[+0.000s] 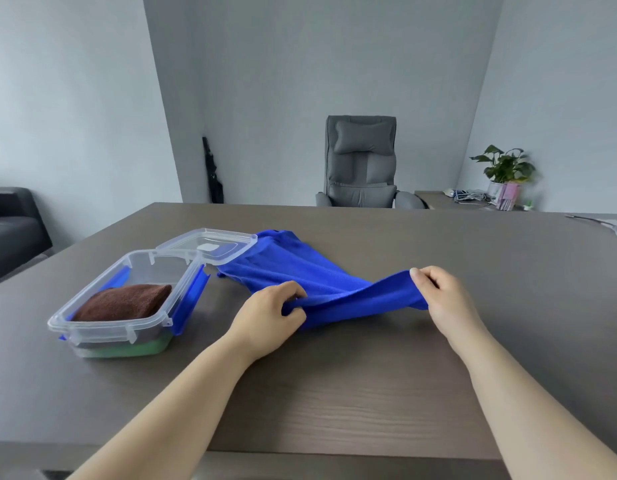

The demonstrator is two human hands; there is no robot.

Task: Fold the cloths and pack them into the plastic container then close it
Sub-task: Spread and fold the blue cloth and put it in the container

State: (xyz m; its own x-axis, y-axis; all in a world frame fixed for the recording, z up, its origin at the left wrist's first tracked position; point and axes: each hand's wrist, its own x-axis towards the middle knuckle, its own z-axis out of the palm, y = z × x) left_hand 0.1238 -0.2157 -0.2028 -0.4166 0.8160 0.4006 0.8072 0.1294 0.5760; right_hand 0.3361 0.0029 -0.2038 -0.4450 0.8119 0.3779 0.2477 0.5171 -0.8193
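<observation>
Nearest the person, left hand (270, 315) and right hand (438, 294) each pinch a near corner of the blue cloth (314, 275), held apart; cloth trails away toward far-left. Beyond left hand: open plastic container (92, 329), brown cloth (125, 301) inside, lid (210, 245) behind

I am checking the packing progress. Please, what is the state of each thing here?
Clear plastic container: open.
Clear lid: off, on table.
Brown folded cloth: packed.
Green cloth: packed at bottom.
Blue cloth: unfolded, held.
Left hand: gripping cloth.
Right hand: gripping cloth.
</observation>
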